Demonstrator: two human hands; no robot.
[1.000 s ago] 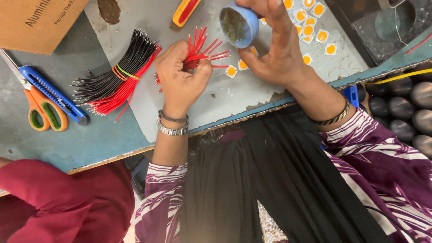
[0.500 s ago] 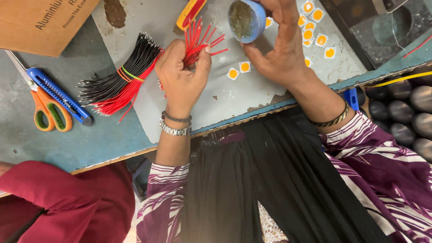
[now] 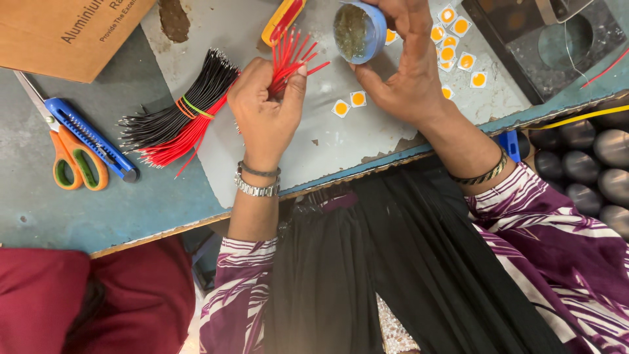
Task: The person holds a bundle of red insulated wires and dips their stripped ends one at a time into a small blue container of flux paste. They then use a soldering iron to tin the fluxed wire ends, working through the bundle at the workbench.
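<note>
Here the left hand [image 3: 265, 115] had its fingers clamped on a small fan of red wires [image 3: 291, 59], gripped at their lower ends so that the free tips spread upward and to the right. Their long axis ran from the fist up toward the blue tin [image 3: 357, 31]. The right hand [image 3: 406, 72] held that tin tilted, its open mouth with greenish-brown paste facing the wire tips; thumb and fingers were closed round its rim. The tin lay just up and right of the tips, near but not touching so far as could be told. The left hand was the one carrying the wires, the right the nearer to the tin.

Both hands worked over a grey sheet [image 3: 236, 33] laid on the blue-grey desk [image 3: 39, 210]. A banded bundle of black and red wires [image 3: 180, 115] lay to the left of the left hand, apart from it. Further left sat a blue cutter [image 3: 88, 134] and orange-handled scissors [image 3: 72, 160], with a cardboard box [image 3: 59, 33] above them. Small white squares with orange centres [image 3: 458, 39] lay scattered near the right hand. A yellow-and-red tool [image 3: 282, 19] rested just above the fan. Dark round parts [image 3: 599, 157] filled the right edge
</note>
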